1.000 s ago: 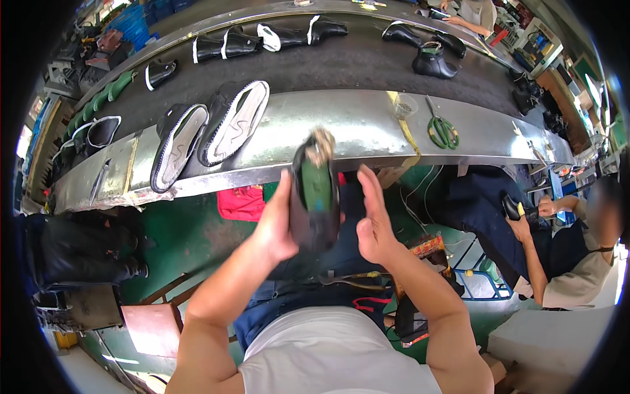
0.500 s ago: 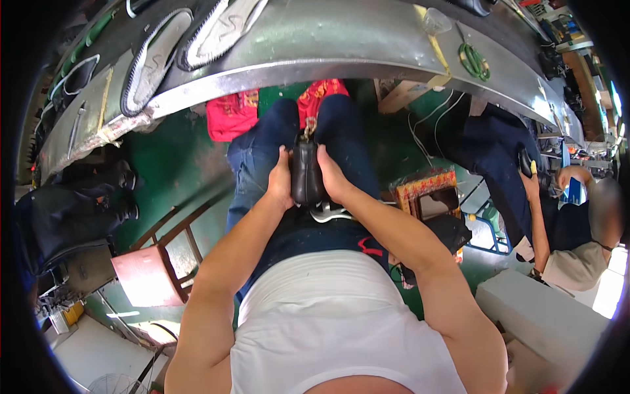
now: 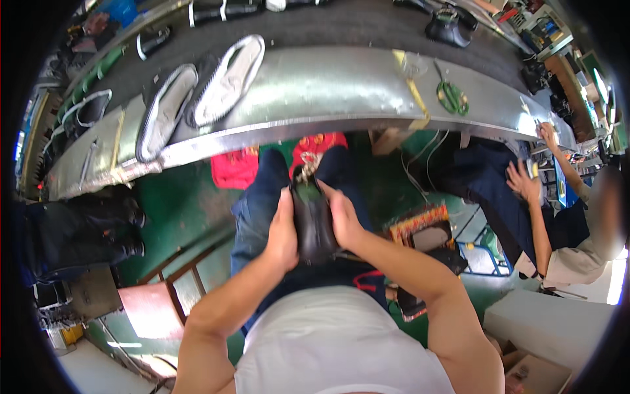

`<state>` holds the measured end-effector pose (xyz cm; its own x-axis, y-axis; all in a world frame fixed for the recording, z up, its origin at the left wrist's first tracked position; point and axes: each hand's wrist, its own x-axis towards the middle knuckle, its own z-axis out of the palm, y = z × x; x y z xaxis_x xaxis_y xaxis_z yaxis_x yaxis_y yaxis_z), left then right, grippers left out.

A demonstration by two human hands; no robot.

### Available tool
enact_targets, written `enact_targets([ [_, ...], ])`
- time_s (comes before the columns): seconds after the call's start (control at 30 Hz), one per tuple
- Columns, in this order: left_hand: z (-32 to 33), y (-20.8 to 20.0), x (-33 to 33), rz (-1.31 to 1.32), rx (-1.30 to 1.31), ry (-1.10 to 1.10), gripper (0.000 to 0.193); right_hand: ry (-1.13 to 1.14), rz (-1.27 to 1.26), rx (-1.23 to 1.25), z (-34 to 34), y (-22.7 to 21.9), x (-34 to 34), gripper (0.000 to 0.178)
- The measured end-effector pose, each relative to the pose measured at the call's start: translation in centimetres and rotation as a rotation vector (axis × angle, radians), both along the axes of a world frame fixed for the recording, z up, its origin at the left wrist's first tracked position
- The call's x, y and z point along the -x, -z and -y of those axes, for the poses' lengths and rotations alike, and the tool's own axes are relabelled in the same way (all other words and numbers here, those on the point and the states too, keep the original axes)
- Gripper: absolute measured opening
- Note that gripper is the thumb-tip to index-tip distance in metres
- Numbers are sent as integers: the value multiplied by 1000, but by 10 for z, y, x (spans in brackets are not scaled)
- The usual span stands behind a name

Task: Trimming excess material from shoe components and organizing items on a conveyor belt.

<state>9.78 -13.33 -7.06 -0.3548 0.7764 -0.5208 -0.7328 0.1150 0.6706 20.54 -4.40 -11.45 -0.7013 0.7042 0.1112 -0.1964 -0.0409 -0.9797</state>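
Holding black shoe over jeans, clamped between left hand and right hand, hiding most fingertips. Showing more green at opening than half a second ago. Beyond, seeing black boots cut off at top edge.

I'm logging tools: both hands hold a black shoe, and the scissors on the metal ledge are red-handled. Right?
Not quite: the head view shows the scissors are green-handled. The left hand and right hand do hold a black shoe, and the scissors lie on the metal ledge.
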Motion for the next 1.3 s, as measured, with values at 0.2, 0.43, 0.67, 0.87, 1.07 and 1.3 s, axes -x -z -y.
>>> enact_targets([
  [0.2, -65, -81, 52, -752, -818, 80, 71, -340, -69, -472, -78, -150, 8, 132],
  [0.43, -179, -43, 98, -1238, -341, 199, 63, 275, 227, -441, -136, -114, 44, 89],
  [0.67, -144, -56, 176, -1786, -135, 301, 52, 445, -340, 355, -273, -153, 95, 42],
  [0.87, -139, -44, 184, -1915, -96, 319, 54, 805, 118, -346, -444, -116, 125, 53],
  [1.07, -133, -49, 189, -1905, -55, 343, 56, 1248, 721, -1080, -443, -118, 159, 63],
  [1.3, -140, -56, 191, -1823, -39, 438, 57, 732, 574, -917, -489, -93, 258, 44],
])
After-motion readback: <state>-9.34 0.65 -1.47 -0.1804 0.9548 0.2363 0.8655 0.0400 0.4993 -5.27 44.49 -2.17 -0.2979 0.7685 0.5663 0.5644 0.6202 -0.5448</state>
